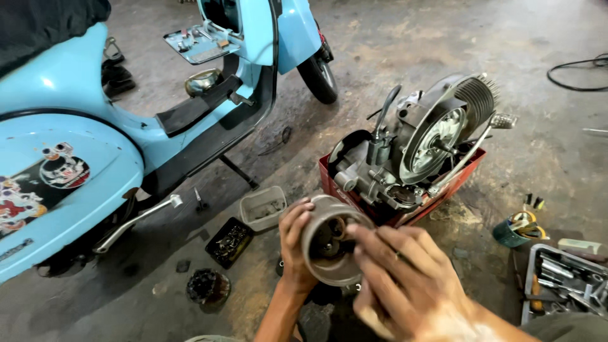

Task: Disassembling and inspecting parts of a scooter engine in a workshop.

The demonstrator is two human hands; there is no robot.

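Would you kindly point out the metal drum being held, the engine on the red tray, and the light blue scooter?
metal drum [329, 250]: head view, on its outer rim.
engine [437, 136]: head view, on the round fan cover.
light blue scooter [69, 95]: head view, on the side panel.

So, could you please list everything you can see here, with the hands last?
scooter: one, light blue, left, panels off
engine: one, grey metal, centre right, resting in crate
crate: one, red, under engine
tub: one, grey, floor by scooter
black tray: one, small parts inside, beside tub
tool tray: one, grey, lower right
cable: one, black, top right floor
drum: one, grey metal, round, hollow, held in the bottom centre
left hand: grips drum's side
right hand: fingers at drum's open face
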